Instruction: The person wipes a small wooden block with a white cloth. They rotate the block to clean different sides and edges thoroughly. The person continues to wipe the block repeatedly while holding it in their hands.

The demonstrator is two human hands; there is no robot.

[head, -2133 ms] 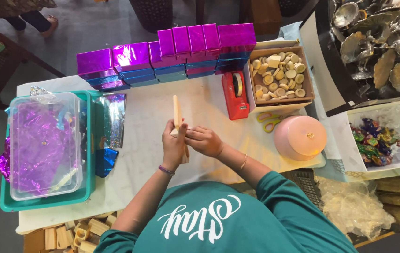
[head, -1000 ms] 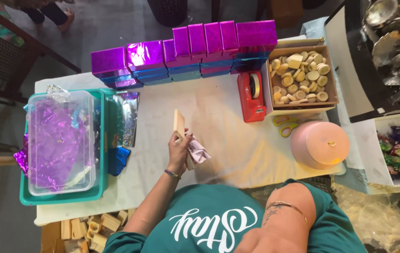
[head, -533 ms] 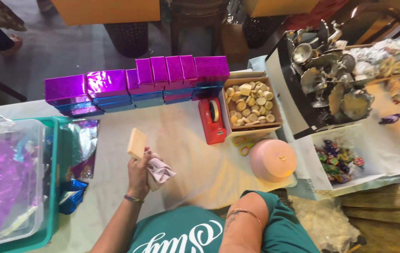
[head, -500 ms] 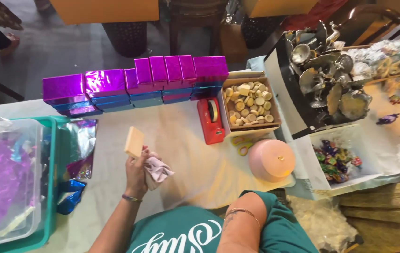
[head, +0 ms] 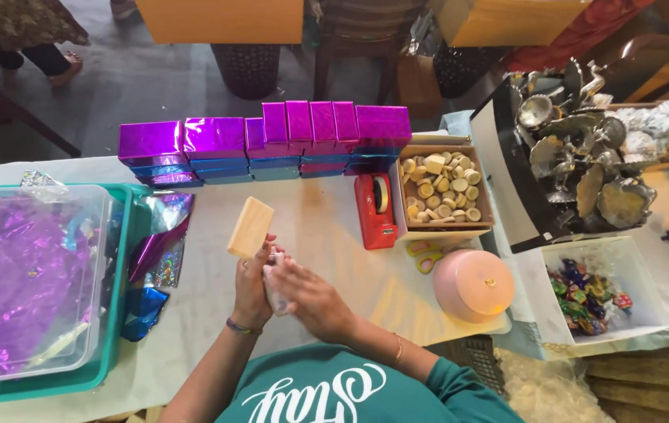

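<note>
Back from off to the side, the right hand (head: 315,298) now closes over the small pale wad (head: 276,288) that the left hand (head: 252,286) pinches along with the upright wooden block (head: 250,227), both left of the red tape dispenser (head: 376,210). Risk (my judgement): the loosely held block could tip out. Counted: one block, one dispenser, one pink lidded tub (head: 473,283) right of it.

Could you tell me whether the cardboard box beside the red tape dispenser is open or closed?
Open. The cardboard box has no lid over it, and the pale round wooden pieces inside show plainly from above.
</note>
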